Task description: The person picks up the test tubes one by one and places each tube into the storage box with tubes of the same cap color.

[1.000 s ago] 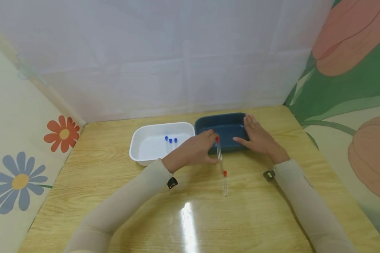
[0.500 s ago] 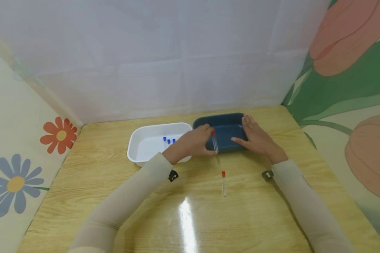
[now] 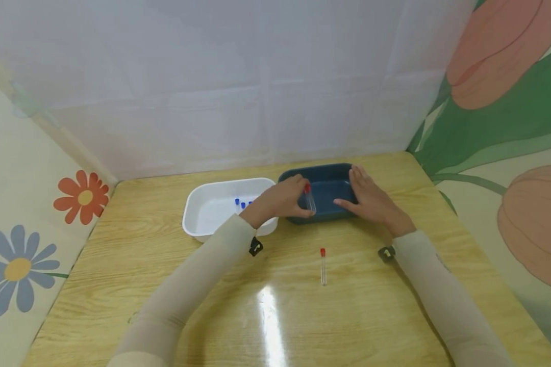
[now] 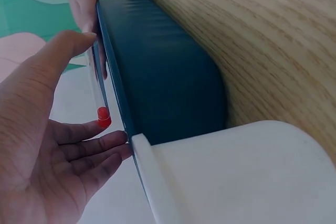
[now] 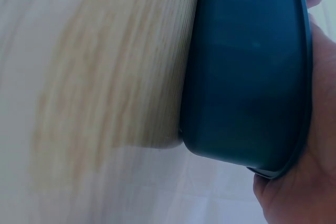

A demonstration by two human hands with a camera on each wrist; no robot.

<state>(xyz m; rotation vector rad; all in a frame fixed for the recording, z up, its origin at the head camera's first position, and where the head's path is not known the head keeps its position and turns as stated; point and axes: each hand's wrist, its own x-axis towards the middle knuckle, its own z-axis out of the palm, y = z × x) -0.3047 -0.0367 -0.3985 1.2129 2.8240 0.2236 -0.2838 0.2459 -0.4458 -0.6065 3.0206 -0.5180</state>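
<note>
My left hand [image 3: 286, 198] pinches a clear test tube [image 3: 310, 201] with a red cap [image 4: 104, 117] over the left part of the dark blue tray [image 3: 327, 216]. Thumb and index finger span its length, the thumb at the glass end and the index finger at the cap. On the right, my right hand [image 3: 374, 201] lies along the same tray's rim, fingers straight and thumb pointing inward over it. A second red-capped test tube [image 3: 323, 267] lies on the table in front of the tray.
A white tray [image 3: 190, 229] stands left of the blue one, their rims meeting. Inside it are blue-capped tubes [image 3: 237, 202], partly hidden by my left wrist. A white cloth [image 3: 202, 102] hangs behind the wooden table [image 3: 165, 199]; painted walls stand at both sides.
My left hand has carried the red-capped test tube up and away from me, from the blue tray's front edge to over it. The right hand has stayed on the rim.
</note>
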